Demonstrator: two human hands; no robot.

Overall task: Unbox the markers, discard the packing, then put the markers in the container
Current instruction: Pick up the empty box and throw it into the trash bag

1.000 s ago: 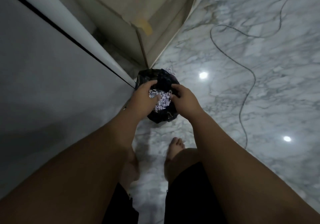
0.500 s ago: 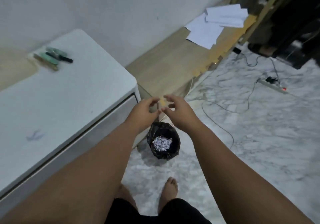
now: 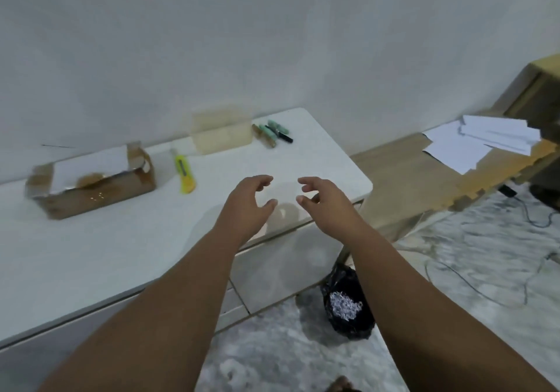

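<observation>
Both hands empty, raised over the near right corner of the white rectangular table top [image 3: 127, 240]. Left hand [image 3: 248, 204] with fingers curled loosely and spread, thumb apart, holding nothing. Right hand [image 3: 325, 201] likewise wide and curled, holding nothing, facing the left with a gap between them.

At the far edge of the table, near the pale wall [image 3: 272, 43]: a small cluster of markers [image 3: 272, 133], green-bodied and one black, lying loose side by side on the surface. Just beside them on the left, a clear rectangular plastic container [image 3: 222, 134], upright; contents blurred, cannot tell. Further left, a yellow utility knife [image 3: 184, 173] lying flat, and beyond it an opened brown cardboard box [image 3: 91, 187] with flaps up and white paper inside.

Down on the grey marbled floor [image 3: 272, 355], beside the table's front corner, a black plastic bag-lined bin [image 3: 348, 307] holding white shredded paper packing [image 3: 345, 305], partly behind the right forearm. To the right, white paper sheets [image 3: 481, 141] on a low wooden board [image 3: 403, 176], and dark cables [image 3: 485, 291] trailing across the floor. Bare toes [image 3: 342, 385] at the bottom edge
</observation>
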